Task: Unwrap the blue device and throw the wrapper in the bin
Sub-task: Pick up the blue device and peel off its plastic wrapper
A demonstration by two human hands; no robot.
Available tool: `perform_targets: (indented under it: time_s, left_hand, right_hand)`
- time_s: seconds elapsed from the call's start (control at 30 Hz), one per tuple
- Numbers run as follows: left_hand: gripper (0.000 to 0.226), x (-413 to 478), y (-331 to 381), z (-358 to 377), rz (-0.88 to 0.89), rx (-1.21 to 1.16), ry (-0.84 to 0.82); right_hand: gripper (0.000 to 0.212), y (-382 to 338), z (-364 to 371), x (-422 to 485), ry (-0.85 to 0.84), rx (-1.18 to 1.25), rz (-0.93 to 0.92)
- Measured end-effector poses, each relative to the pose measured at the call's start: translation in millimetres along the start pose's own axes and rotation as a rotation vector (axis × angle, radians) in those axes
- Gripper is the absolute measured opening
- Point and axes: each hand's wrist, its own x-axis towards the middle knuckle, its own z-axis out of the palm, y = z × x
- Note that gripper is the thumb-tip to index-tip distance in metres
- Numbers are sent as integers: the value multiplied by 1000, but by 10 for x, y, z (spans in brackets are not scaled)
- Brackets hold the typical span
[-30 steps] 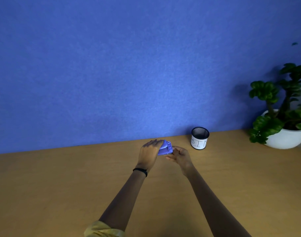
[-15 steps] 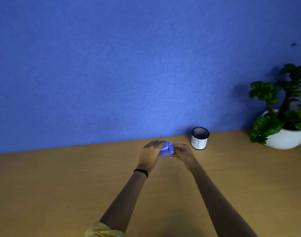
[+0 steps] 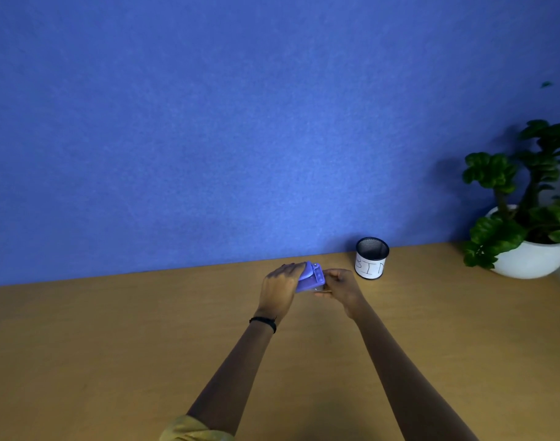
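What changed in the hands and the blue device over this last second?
The right hand closed in from slightly apart and now pinches at the blue device edge. The left hand kept its grip, the device barely shifting. The bin and plant stayed put.

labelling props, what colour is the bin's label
White, with "BIN" handwritten in dark ink, on the bin; head view.

Blue device (image 3: pixel 310 277) tilted, held left of the mesh bin (image 3: pixel 371 261).
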Motion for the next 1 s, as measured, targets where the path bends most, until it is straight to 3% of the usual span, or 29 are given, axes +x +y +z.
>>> perform_targets:
  time_s: [1.0]
  left_hand:
    - [49,1,-64,117,111,-13,31]
  right_hand:
    - [25,77,-14,3,32,-2,0]
